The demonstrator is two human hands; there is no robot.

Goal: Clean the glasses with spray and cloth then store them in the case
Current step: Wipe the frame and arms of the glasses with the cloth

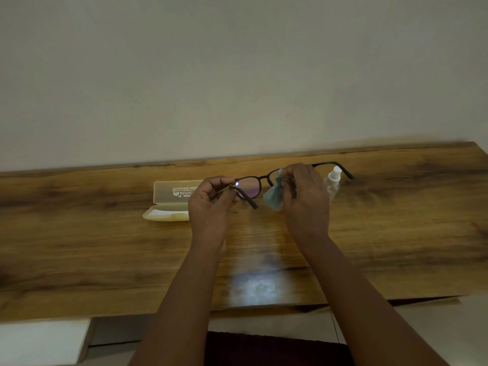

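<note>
Now your left hand (208,199) pinches the glasses (250,184); your right hand (303,194) fingers squeeze the cloth (274,196) on a lens.

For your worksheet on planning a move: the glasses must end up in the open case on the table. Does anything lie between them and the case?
Only the person's own left hand, which grips the glasses at one end and covers the right end of the open case. Moving the glasses moves that hand too. The spray bottle stands on the far side, behind the right hand and its cloth.
</note>
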